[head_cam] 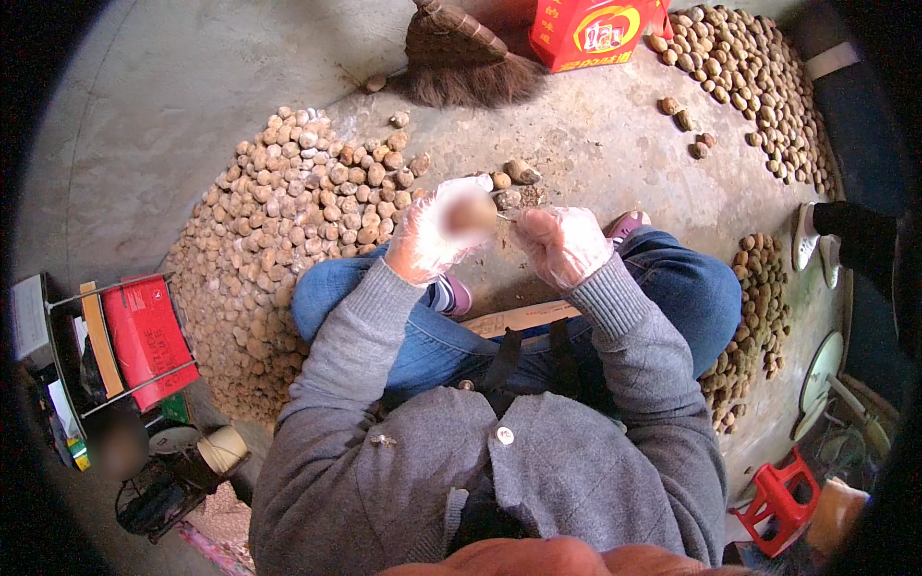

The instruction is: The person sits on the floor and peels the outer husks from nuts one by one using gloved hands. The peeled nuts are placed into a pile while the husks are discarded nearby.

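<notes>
In a clear plastic glove, my left hand is closed around a brown, roundish lump, which looks blurred. My right hand, gloved likewise, grips a thin tool whose tip points at the lump; its handle is hidden in my fingers. Just beyond my hands, a few brown roundish pieces lie on the concrete floor beside dark crumbs. To the left spreads a large heap of pale, dusty, roundish pieces. What kind of produce they are, I cannot tell.
A fibre broom and a red printed bag stand at the far side. More brown piles lie at the upper right and right. A person's shoes are at the right, a red plastic stool lower right, a rack left.
</notes>
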The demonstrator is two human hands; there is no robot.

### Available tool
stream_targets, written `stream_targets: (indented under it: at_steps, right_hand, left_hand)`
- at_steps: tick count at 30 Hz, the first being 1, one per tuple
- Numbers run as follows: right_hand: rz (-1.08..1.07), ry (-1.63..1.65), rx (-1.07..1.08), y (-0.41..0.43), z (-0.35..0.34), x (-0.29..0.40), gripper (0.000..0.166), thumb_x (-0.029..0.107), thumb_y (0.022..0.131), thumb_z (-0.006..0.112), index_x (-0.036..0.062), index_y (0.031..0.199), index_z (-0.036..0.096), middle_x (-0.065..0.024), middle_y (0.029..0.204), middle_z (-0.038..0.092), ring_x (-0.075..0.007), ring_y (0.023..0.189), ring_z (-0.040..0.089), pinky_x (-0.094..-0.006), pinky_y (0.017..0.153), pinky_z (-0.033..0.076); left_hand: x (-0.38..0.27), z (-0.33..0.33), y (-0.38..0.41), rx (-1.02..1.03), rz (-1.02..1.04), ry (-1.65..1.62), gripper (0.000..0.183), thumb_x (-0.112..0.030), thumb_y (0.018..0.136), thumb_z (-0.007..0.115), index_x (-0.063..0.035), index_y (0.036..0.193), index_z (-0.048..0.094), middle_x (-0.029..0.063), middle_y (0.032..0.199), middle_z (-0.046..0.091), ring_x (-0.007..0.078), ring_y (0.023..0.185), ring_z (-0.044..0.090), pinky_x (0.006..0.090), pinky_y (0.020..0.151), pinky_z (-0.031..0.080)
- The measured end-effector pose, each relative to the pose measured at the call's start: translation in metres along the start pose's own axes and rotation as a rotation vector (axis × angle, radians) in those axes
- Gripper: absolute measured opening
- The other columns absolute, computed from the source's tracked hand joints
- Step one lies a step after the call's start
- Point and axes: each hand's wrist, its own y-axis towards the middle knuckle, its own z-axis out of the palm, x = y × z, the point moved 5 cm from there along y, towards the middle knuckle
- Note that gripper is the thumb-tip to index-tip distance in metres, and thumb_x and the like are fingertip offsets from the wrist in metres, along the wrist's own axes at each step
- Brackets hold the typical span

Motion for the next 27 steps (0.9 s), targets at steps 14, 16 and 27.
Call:
stream_targets:
  at_steps: [14,16,27]
  right_hand:
    - [0.120,-0.262,0.186,0.004,-0.002,-0.001,0.012,0.018,0.076,0.055,0.0066,0.071,0.056,-0.0158,0.058,0.056,-0.0338,0.059,0.062,-0.0437,0.053,0.050]
    - [0.073,-0.249,0.166,0.002,-0.009,0.010,0.013,0.018,0.076,0.056,0.0065,0.070,0.056,-0.0155,0.057,0.055,-0.0338,0.058,0.061,-0.0434,0.052,0.050]
    - [0.012,-0.363,0.304,0.000,0.013,0.005,0.011,0.015,0.073,0.055,0.0048,0.077,0.059,-0.0143,0.064,0.060,-0.0304,0.061,0.064,-0.0399,0.052,0.051]
  left_hand:
    - [-0.014,0.013,-0.005,-0.056,0.093,0.242,0.051,0.003,0.070,0.073,-0.0022,0.118,0.055,0.0093,0.111,0.063,0.0181,0.099,0.061,0.0316,0.086,0.051]
    - [-0.016,0.011,-0.004,-0.030,0.187,0.475,0.055,0.006,0.068,0.073,-0.0017,0.118,0.053,0.0099,0.115,0.061,0.0189,0.103,0.060,0.0329,0.090,0.050]
    - [-0.029,0.025,-0.007,0.000,0.377,0.919,0.050,0.006,0.065,0.074,-0.0023,0.111,0.057,0.0102,0.113,0.062,0.0186,0.103,0.059,0.0322,0.089,0.049]
